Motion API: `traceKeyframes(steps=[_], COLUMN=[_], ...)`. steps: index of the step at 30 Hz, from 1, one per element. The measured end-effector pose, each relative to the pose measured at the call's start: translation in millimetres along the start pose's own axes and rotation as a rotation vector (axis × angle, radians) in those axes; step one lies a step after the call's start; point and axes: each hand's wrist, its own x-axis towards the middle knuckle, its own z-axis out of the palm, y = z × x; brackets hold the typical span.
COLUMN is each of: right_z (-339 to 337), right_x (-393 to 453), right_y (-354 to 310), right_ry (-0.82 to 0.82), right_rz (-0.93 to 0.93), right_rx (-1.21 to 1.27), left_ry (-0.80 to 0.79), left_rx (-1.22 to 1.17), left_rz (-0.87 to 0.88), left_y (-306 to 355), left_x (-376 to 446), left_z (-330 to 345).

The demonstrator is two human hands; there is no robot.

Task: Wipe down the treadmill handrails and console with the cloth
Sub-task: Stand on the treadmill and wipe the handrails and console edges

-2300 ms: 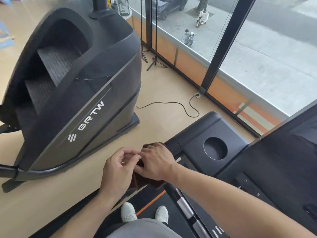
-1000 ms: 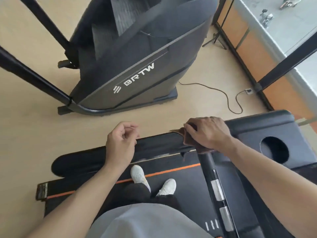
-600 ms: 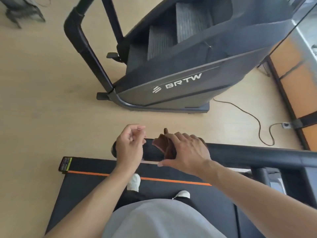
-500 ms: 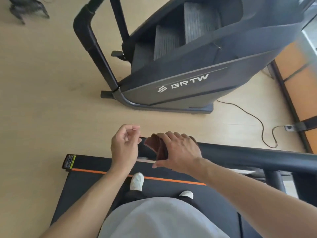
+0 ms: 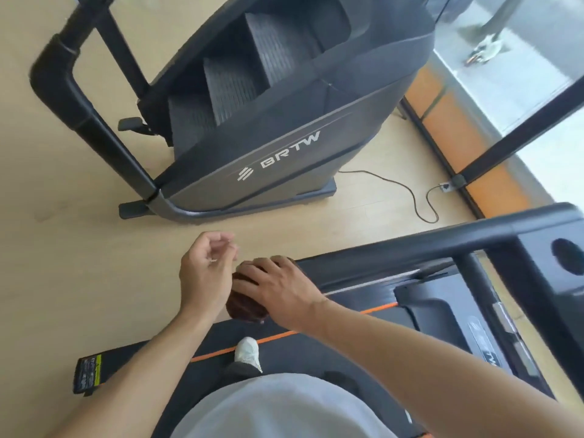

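Left hand point(image 5: 205, 276), fingers loosely curled, holding nothing, just left of the right hand. Right hand point(image 5: 278, 287), fingers bent over a crumpled dark-brown cloth point(image 5: 245, 306), apparently gripping it against the end of the black tubular treadmill handrail point(image 5: 410, 248), which runs rightward from that hand.

We have a single view, from a wide-angle camera on the head, looking steeply down and forward over the chest. It sits close above both forearms, which rise from the bottom edge toward mid-frame. The frame is tilted: the handrail point(image 5: 410, 248) slants from centre up to the right edge. The stair machine point(image 5: 268, 121) fills the upper middle, the window point(image 5: 521, 74) the upper right corner.
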Motion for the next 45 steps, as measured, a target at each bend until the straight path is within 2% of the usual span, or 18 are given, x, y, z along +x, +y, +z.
traceKeyframes(steps=[6, 10, 14, 16, 18, 20, 27, 31, 34, 38, 42, 45], right_z=[-30, -48, -47, -28, -12, -1, 29, 42, 54, 47, 33, 26], right_x=[-91, -168, -257, -311, -355, -385, -465, -472, -454, -425, -396, -357], right_y=[66, 106, 118, 108, 88, 65, -18, -22, -4, 36, 90, 123], right_ry=[-0.052, -0.087, -0.242, -0.325, -0.291, -0.213, -0.125, -0.112, -0.094, 0.001, 0.156, 0.223], right_rz=[0.363, 0.723, 1.102, 1.224, 1.3, 1.33, 1.421, 1.416, 1.48, 1.585, 1.482, 1.412], right_rx=[0.038, -0.044, -0.164, -0.042, 0.246, 0.4, 0.318, 0.184, 0.144, 0.133, 0.255, 0.244], left_ry=[-0.257, -0.479, -0.638, -0.686, -0.736, -0.783, -0.998, -1.087, -1.063, -0.886, -0.683, -0.595], left_rx=[0.04, 0.068, 0.125, 0.155, 0.203, 0.237, 0.294, 0.302, 0.303, 0.29, 0.251, 0.281], left_rz=[0.145, 0.16, 0.179, 0.173, 0.177, 0.197, 0.258, 0.255, 0.22, 0.147, 0.08, 0.064], left_y=[20, 13, 11, 9, 8, 9, 8, 0, -6, -11, -12, -17], left_x=[-42, -86, -128, -145, -164, -187, -265, -291, -291, -273, -253, -245], left_z=[39, 69, 90, 103, 116, 130, 184, 195, 186, 164, 138, 122])
